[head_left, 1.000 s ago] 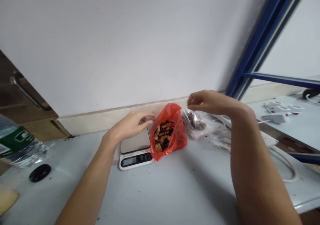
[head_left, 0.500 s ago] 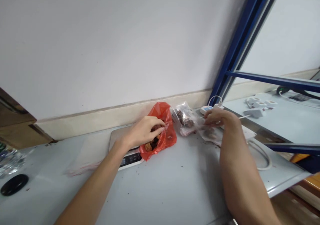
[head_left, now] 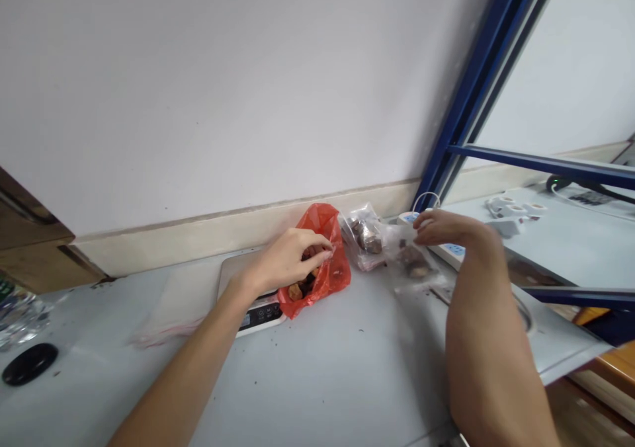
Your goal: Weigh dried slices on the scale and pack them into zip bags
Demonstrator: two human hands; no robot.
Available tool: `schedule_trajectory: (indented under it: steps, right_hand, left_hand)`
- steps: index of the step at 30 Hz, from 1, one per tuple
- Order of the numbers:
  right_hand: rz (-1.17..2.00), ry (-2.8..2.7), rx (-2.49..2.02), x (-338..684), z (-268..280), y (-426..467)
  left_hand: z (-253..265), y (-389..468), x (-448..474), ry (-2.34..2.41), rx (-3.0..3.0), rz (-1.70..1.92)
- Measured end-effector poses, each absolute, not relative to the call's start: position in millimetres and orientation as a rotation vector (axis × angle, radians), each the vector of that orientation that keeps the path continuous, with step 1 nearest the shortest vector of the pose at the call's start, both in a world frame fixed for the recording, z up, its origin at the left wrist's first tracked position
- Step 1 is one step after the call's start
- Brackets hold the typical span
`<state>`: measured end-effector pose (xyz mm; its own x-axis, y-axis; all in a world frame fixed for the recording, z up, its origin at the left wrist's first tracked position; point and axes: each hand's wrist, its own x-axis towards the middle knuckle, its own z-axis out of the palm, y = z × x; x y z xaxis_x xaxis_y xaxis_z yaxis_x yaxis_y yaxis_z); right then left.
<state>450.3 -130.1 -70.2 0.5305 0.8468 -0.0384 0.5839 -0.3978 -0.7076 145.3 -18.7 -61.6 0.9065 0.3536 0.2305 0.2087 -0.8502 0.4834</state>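
Note:
A red plastic bag [head_left: 338,262] stands open beside a kitchen scale [head_left: 258,316], with brown dried chunks [head_left: 296,291] inside. My left hand [head_left: 292,255] reaches over its mouth, thumb and fingers closed on the bag's edge. On the right, my right hand [head_left: 436,227] hovers just above a small clear bag [head_left: 414,265] of dark brown pieces. Its fingers are loosely bent and apart, with nothing visible between them. Another clear bag [head_left: 366,234], also holding brown pieces, lies between the red bag and that one.
Flat clear bags [head_left: 169,301] lie left of the scale. Further left are a black oval object [head_left: 30,364] and a crinkled clear plastic item [head_left: 22,318]. A white power strip [head_left: 452,254] is by my right hand, near a blue metal frame [head_left: 449,149].
My right hand has let go of the small clear bag and shifted slightly up and right. That bag now lies flatter on the table. My left hand has stayed at the red bag.

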Motion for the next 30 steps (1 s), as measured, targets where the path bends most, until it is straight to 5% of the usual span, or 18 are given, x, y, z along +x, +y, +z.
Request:
schedule_trajectory:
  steps: [10, 19, 30]
  right_hand:
    - [0.479, -1.583, -1.72, 369.1, 5.6, -126.4]
    - [0.521, -1.816, -1.463, 325.2, -1.2, -97.7]
    - [0.802, -1.976, -1.695, 343.9, -11.1, -85.0]
  left_hand:
    - [-53.7, -23.9, 147.7, 0.388, 1.993, 0.588]
    - [-35.4, -21.1, 125.4, 0.58, 1.82, 0.614]
    - [-34.7, 15.1, 95.3, 0.51, 1.404, 0.852]
